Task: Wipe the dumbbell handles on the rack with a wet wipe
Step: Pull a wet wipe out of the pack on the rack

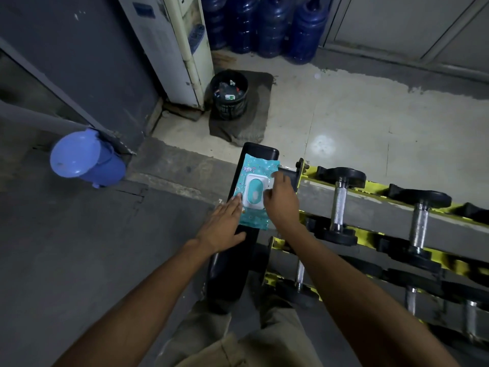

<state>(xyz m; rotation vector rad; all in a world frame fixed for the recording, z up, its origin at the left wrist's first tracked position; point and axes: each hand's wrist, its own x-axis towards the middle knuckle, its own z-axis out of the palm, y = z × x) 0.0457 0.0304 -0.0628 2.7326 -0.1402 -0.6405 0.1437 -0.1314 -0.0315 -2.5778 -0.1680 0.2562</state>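
A teal wet-wipe pack (255,170) with a white flip lid (254,192) lies on a black padded bench (260,151). My left hand (223,223) lies flat with straight fingers, its fingertips pressing the pack's left edge. My right hand (280,200) is at the lid's right side, its thumb and fingers curled against the lid edge. To the right stands the yellow and black dumbbell rack (312,170) with several dumbbells; the nearest knurled chrome handle (340,203) sits on the top tier, another handle (419,225) further right.
A black waste bin (229,95) full of litter stands on a dark mat beyond the bench. A blue lidded bin (84,158) is at the left by a grey wall. Blue water jugs (270,25) line the back. My trouser legs show at the bottom.
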